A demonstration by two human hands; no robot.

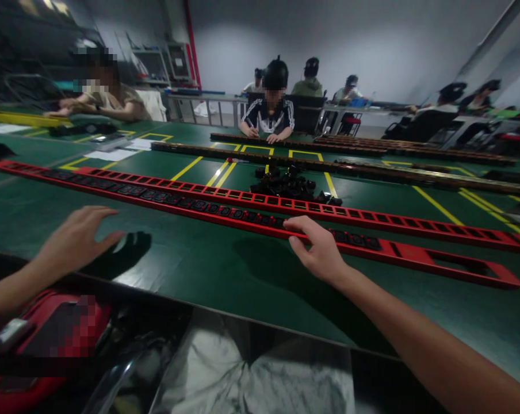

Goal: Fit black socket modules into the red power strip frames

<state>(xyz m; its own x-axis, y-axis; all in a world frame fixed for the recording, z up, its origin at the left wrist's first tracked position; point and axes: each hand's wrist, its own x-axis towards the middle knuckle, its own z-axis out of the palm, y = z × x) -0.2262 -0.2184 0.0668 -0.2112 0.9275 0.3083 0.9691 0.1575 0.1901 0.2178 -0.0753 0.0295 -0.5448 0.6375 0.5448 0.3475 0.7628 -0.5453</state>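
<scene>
A long red rail (223, 217) lies across the green table, with a row of black power sockets (199, 205) set in it. At the rail's near edge is my right hand (316, 247), its thumb and index finger apart. The fingertips are over or on the sockets; whether they touch I cannot tell. My left hand (76, 238) hovers above the table at the left, fingers spread and holding nothing, its shadow beside it. Behind the first rail lies a second red rail (350, 215) with a line of rectangular openings. A pile of small black parts (281, 183) sits just beyond.
Long dark rails (251, 155) cross the far half of the green table (191, 259), which has yellow tape lines. White papers (117, 150) lie at the left. A person (268, 115) works opposite, another (109, 98) at the left. A red case (65, 328) is below the near edge.
</scene>
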